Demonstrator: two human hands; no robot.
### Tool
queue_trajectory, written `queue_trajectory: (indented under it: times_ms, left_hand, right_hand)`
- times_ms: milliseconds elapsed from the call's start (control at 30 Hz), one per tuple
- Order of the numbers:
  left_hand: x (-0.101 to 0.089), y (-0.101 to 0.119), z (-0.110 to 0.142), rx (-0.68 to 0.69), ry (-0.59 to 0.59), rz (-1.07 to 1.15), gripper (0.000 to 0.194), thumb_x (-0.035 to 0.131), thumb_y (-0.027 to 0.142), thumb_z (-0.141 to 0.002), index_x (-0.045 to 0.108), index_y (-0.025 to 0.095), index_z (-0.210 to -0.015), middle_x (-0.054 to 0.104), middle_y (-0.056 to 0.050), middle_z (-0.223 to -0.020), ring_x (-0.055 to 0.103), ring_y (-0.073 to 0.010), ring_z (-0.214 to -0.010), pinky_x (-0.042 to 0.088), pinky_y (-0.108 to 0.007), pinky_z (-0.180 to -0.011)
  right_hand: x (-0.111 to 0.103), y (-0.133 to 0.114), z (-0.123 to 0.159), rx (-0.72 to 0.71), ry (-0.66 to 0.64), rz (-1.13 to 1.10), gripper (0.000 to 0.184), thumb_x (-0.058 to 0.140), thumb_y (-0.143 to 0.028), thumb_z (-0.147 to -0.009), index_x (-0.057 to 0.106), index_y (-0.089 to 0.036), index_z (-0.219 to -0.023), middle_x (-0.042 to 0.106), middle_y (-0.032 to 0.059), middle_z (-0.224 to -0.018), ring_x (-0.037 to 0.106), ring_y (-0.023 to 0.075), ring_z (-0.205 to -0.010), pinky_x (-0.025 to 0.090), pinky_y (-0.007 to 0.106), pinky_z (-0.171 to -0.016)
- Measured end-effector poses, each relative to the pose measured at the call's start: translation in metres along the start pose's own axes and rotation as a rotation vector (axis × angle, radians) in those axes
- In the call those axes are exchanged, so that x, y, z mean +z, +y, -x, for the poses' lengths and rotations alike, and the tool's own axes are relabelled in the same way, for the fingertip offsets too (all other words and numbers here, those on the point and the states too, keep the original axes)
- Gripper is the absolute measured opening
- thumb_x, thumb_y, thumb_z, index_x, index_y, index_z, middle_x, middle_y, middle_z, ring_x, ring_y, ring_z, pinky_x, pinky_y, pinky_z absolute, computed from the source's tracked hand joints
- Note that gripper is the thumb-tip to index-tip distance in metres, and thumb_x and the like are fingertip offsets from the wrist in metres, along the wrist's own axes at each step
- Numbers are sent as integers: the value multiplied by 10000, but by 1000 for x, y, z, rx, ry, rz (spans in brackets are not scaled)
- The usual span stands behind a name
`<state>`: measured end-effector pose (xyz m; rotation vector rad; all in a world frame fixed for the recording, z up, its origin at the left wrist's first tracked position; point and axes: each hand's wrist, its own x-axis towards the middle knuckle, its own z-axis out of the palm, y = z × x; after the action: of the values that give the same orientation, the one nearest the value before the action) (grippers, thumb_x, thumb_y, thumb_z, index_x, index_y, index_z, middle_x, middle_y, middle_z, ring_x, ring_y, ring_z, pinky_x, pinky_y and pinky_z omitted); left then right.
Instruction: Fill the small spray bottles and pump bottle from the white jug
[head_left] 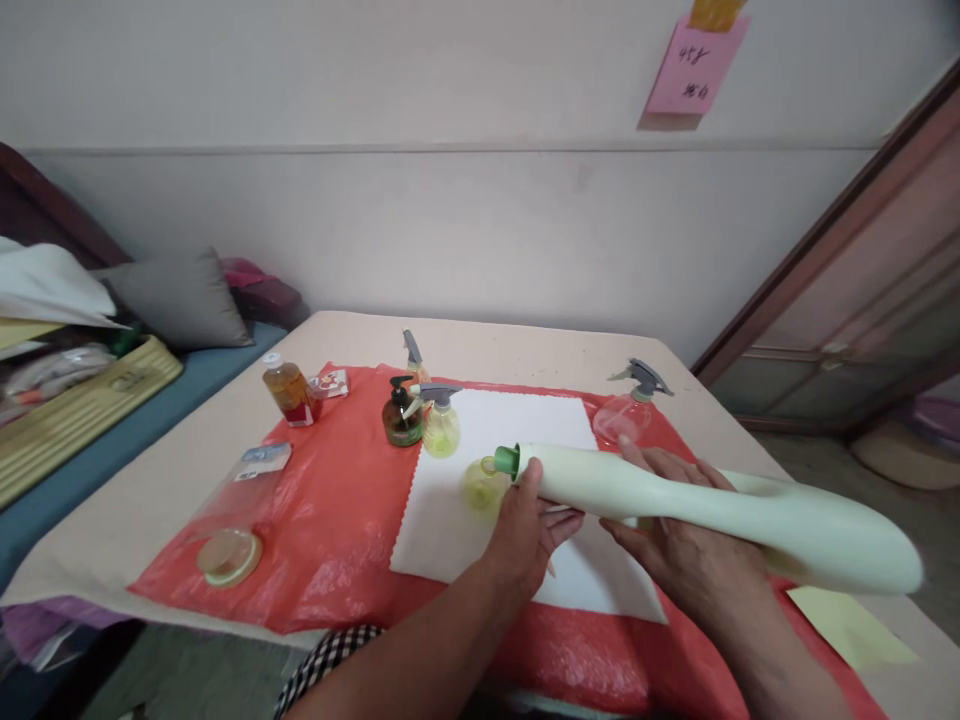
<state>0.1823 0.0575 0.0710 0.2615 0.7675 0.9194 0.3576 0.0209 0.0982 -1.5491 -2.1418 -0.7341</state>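
A pale green long-necked watering can (817,525) lies tilted almost level across my view, its darker green tip (507,461) pointing left. My left hand (529,520) grips the neck close to that tip, thumb on the near side and fingers underneath. Farther right, my right hand (675,530) is closed around the middle, partly hidden by the can. Right at the tip is the open mouth of a small clear bottle (484,490) with yellow-green liquid; I cannot tell whether they touch. The bottle stands on a white sheet (435,530).
Red plastic (337,510) covers much of the table. Behind stand a spray bottle (441,430), a dark pump bottle (403,415) and, right, a clear spray bottle (626,415). At left are an amber bottle (289,390) and a round lidded container (229,557). Yellow paper (851,630) lies front right.
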Motion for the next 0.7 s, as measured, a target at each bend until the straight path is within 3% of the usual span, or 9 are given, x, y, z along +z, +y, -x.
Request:
queue_trajectory:
  times_ms: [167, 367, 700]
  left_hand:
    - [-1, 1, -1, -20, -25, 18, 657, 487, 578, -967, 531, 63, -1373, 668, -224, -1185, 729, -258, -965, 530, -395, -1017]
    - [-1, 1, 0, -22, -37, 39, 626, 488, 557, -972, 538, 74, -1366, 681, -200, -1146, 732, -251, -933, 553, -395, -983]
    - [2, 4, 4, -37, -19, 60, 609, 490, 540, -970, 539, 67, -1350, 681, -208, -1134, 730, -260, -929, 554, -401, -979]
  right_hand:
    - [-3, -4, -1, 14, -29, 0, 730, 594, -381, -913, 325, -159, -1555, 601, 200, -1342, 585, 384, -1223, 397, 578, -1082]
    - [-7, -6, -3, 39, -65, -13, 674, 579, -374, -923, 379, -156, -1529, 601, 198, -1361, 575, 379, -1249, 387, 577, -1094]
    - [-12, -8, -3, -13, -13, 29, 749, 557, -358, -939, 256, -164, -1596, 602, 213, -1363, 590, 397, -1229, 403, 579, -1069]
